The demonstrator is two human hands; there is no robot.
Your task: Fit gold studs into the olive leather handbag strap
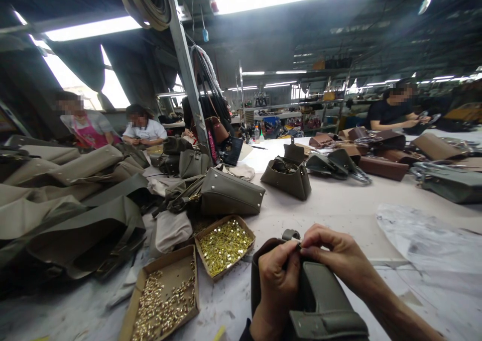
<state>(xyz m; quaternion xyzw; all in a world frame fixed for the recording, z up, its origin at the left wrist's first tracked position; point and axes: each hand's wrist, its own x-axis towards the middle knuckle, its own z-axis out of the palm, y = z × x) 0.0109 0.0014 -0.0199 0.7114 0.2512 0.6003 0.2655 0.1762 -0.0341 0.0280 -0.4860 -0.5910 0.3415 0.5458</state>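
An olive-green leather handbag (pixel 320 301) stands on the white table (pixel 339 200) right in front of me. My left hand (pixel 276 280) grips the bag's top edge and strap from the left. My right hand (pixel 337 255) pinches a small part at the bag's top, fingertips meeting the left thumb near a strap loop (pixel 290 234). What sits between the fingertips is too small to tell.
Two cardboard boxes of brass hardware, one (pixel 225 244) and another (pixel 165 296), lie to the left. Olive handbags (pixel 229 193), (pixel 288 175) and stacked leather panels (pixel 68 205) crowd the left and middle. Brown bags (pixel 384 165) lie far right. Other people sit at the back left and back right.
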